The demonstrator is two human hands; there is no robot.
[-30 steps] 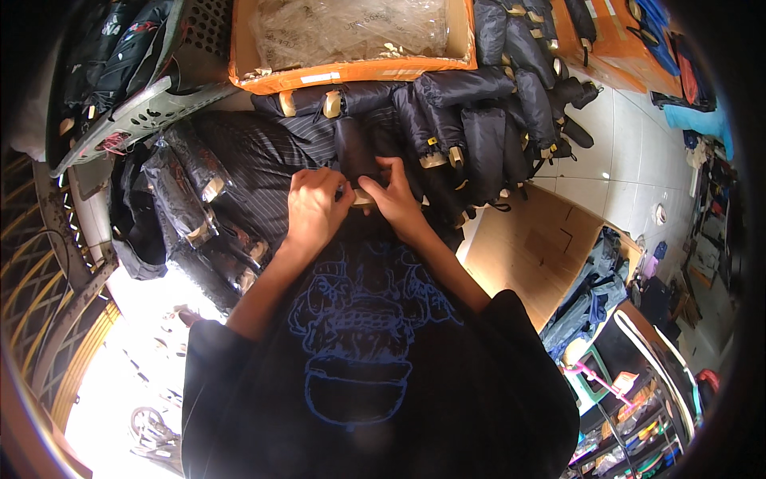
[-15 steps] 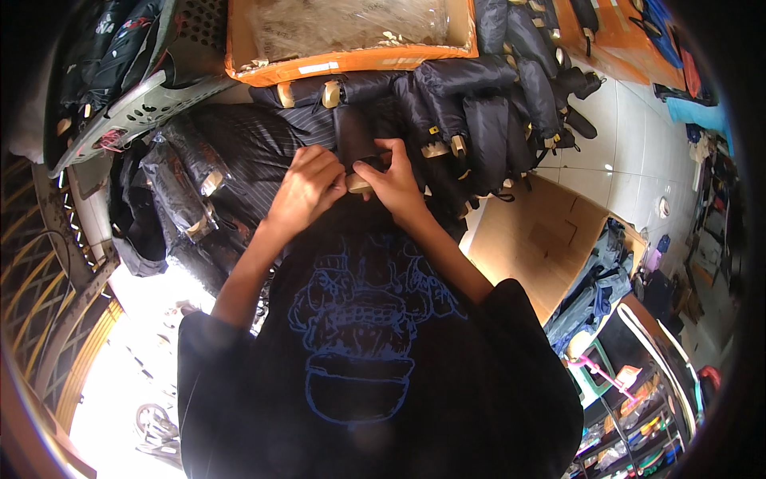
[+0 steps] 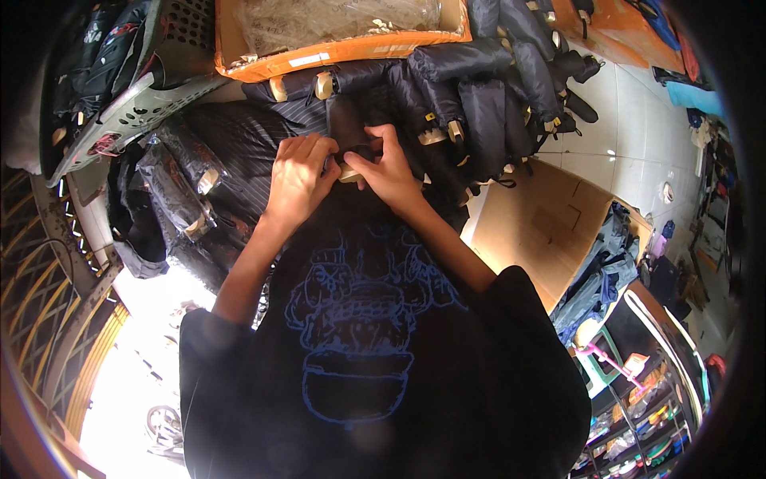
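Folded umbrella: a dark, sleeved folding umbrella (image 3: 349,128) stands up between both hands, just near of the row of like umbrellas, its tan handle end low between the palms.
Left hand: the left hand (image 3: 299,177) is curled around the left side of the umbrella, fingers pressed together against the sleeve.
Right hand: the right hand (image 3: 388,169) pinches the umbrella from the right, thumb and forefinger closed on its lower part near the handle.
Change: against the two earlier views, the hands sit a little nearer to the body and the grip has tightened; a second ago the fingers were looser over the dark bundle, and now the umbrella shows more plainly above them.
Meaning: judging by this, the umbrella is being drawn clear of the pile and worked on in hand, not yet set down.
Surroundings: more dark umbrellas (image 3: 487,96) lie in a row to the far right; an orange cardboard box (image 3: 343,49) sits beyond; a flat cardboard sheet (image 3: 542,223) lies on the right; a grey plastic crate (image 3: 136,112) leans far left.
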